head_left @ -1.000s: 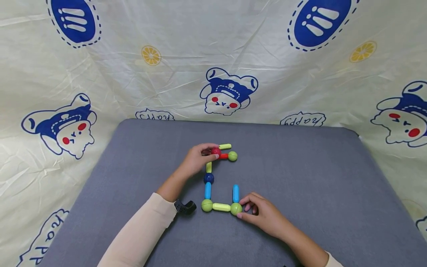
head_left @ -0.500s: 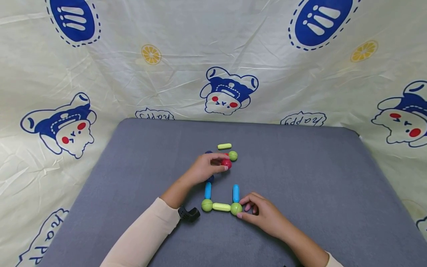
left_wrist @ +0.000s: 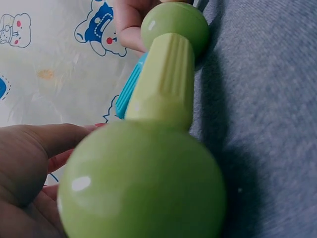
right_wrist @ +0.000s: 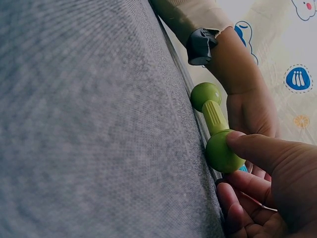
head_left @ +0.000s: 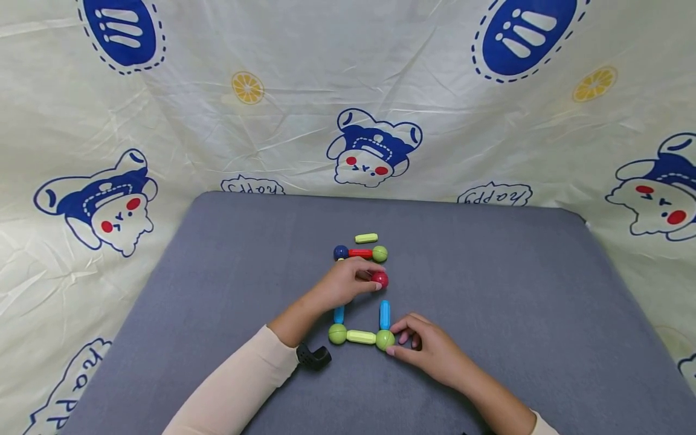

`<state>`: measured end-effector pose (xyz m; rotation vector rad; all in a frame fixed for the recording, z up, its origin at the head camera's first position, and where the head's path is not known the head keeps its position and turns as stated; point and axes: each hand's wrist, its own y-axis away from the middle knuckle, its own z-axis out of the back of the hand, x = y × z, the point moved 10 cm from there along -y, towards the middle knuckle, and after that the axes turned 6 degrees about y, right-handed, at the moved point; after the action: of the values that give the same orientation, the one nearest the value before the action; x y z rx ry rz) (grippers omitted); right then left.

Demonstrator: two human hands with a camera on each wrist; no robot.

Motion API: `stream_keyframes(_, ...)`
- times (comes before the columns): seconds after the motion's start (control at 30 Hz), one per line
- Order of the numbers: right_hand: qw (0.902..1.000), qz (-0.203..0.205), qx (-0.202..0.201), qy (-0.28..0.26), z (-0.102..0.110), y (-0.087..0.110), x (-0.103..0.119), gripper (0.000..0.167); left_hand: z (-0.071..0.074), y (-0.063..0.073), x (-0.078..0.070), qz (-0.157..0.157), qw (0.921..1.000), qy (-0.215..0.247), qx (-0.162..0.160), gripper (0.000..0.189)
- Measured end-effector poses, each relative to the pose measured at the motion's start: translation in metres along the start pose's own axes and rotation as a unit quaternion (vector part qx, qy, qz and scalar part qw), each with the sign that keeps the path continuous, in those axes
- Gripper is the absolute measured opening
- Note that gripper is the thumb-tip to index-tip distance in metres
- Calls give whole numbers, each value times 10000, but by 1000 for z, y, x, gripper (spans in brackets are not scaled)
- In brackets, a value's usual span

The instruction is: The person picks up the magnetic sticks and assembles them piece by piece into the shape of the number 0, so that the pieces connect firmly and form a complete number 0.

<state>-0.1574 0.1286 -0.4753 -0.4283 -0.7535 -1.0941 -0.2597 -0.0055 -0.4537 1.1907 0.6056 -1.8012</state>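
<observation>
My left hand (head_left: pixel 345 281) pinches a red ball (head_left: pixel 380 280) between thumb and fingers, above the inner side of a magnetic stick-and-ball figure. At the near right corner my right hand (head_left: pixel 432 350) pinches a green ball (head_left: pixel 385 340), from which a blue stick (head_left: pixel 385 315) points away. A yellow-green stick (head_left: pixel 361 337) joins it to another green ball (head_left: pixel 338 334), large in the left wrist view. Up the left side runs a second blue stick (head_left: pixel 339 315), partly under my left hand. Farther off, a navy ball (head_left: pixel 341 252), red stick (head_left: pixel 360 254) and green ball (head_left: pixel 380 254) form a row.
A loose yellow-green stick (head_left: pixel 367 238) lies just beyond the far row. Everything is on a grey cloth-covered table (head_left: pixel 505 284), with a printed curtain (head_left: pixel 293 139) hanging behind it. A black strap piece (head_left: pixel 314 357) sits at my left wrist.
My left hand has carried the red ball from the far left corner toward me and right. The navy corner ball has come into view; the middle one is now hidden. My right hand stays put.
</observation>
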Motion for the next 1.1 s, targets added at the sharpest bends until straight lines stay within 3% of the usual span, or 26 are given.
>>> stream_keyframes(0.17, 10000, 44, -18, 11, -1, -1, 0, 26, -5, 1, -5, -322, 9980, -549, 13, 32)
stream_keyframes(0.43, 10000, 66, -9, -49, 0, -1, 2, 26, -10, 2, -6, -279, 9939, -1055, 144, 32)
stream_keyframes(0.7, 9999, 83, -20, -89, 0, -1, 1, 26, -16, 4, -7, -220, 9917, -1194, 425, 30)
stream_keyframes(1.1, 9999, 152, -72, 12, 1, 0, 3, 25, -17, 5, -8, -257, 9881, -1448, 442, 31)
